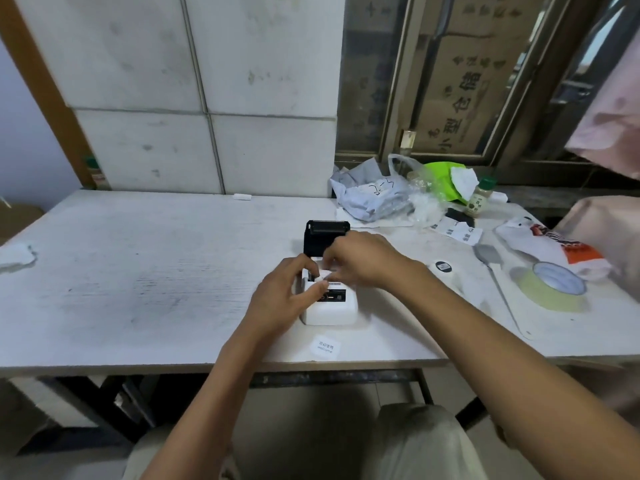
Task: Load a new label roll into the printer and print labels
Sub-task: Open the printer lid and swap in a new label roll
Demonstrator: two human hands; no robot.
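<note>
I see the printer (329,306), a small white unit, standing on the tabletop (138,271) close to the front edge, right of centre. Its black lid (325,237) is raised upright at the rear, leaving the roll bay exposed. The label roll (325,273) shows only as a white strip at the mouth of that bay, lying between the fingertips of both hands; the rest is hidden.

The left hand (280,296) rests against the printer's left side, its thumb and forefinger narrowed onto the white strip. The right hand (363,259) reaches in from the right above the bay, fingers curled down and pinched close at the same strip. I cannot tell which hand bears the roll.

1 loose printed label (325,346) lies flat near the front edge, just in front of the printer. A tape roll (554,285) lies well apart, toward the right edge.
</note>
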